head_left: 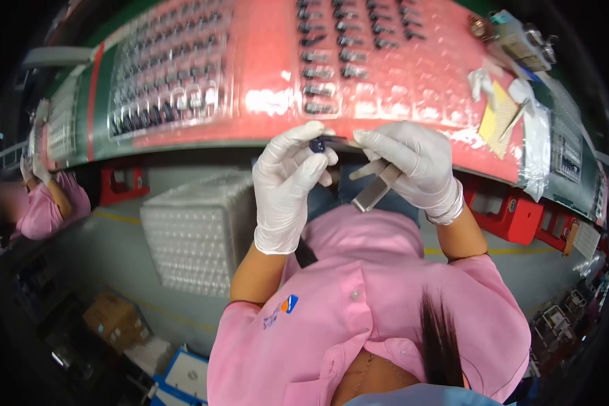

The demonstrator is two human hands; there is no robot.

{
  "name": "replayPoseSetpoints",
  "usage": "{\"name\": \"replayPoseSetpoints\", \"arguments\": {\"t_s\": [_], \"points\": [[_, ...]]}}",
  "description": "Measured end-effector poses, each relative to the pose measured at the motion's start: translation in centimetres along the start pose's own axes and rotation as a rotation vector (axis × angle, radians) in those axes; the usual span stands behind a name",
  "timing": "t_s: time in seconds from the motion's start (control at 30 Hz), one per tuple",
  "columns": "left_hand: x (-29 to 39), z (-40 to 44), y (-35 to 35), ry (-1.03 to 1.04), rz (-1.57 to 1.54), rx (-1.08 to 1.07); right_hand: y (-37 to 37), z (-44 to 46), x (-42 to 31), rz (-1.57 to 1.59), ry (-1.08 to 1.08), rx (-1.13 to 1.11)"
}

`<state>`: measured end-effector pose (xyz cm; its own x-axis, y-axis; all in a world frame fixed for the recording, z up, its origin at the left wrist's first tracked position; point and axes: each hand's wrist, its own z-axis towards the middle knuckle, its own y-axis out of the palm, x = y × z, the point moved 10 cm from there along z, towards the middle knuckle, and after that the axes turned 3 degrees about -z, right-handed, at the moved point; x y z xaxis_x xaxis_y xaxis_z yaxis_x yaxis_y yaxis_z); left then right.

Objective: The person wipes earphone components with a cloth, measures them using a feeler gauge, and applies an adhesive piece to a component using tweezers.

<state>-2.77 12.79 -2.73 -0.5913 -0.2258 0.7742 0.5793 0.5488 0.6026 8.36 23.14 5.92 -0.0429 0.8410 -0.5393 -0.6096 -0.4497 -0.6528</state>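
My left hand, in a white glove, pinches a small dark-blue round-ended part between thumb and fingers, just off the front edge of the table. Also gloved, my right hand is closed around a flat silver metal tool, whose broad end sticks out below the palm; its exact kind I cannot make out. A thin dark piece extends from the blue part toward my right fingertips. Beyond my hands, a clear plastic tray on the table holds rows of small black parts.
A second clear tray of dark parts lies on the pink-covered table. Yellow sheets and a small device are at right. Stacked trays stand below left, near red stools. Another person works far left.
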Motion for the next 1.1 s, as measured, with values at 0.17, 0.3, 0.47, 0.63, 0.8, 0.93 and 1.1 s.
{"name": "replayPoseSetpoints", "arguments": {"t_s": [0.17,0.3,0.47,0.63,0.8,0.93,1.1], "points": [[3.9,6.6,7.9,0.063,0.132,-0.281,-6.9,4.1,1.6,-0.216,-0.119,0.134],[7.2,11.7,14.4,0.130,0.278,-0.424,-12.8,6.1,6.1,0.080,0.083,0.354],[7.0,17.6,16.3,0.180,0.400,-0.495,-12.4,4.5,16.8,0.781,0.615,0.538],[5.5,20.2,13.4,0.217,0.333,-0.408,-10.4,2.9,20.4,0.954,0.706,0.537],[3.4,20.4,12.0,0.103,0.205,-0.370,-10.2,2.9,20.3,1.035,0.723,0.557],[3.2,20.1,12.1,0.071,0.243,-0.328,-10.3,2.5,20.6,1.039,0.694,0.573],[3.0,20.0,12.2,0.060,0.271,-0.329,-8.7,2.5,20.8,1.278,0.719,0.553]]}}
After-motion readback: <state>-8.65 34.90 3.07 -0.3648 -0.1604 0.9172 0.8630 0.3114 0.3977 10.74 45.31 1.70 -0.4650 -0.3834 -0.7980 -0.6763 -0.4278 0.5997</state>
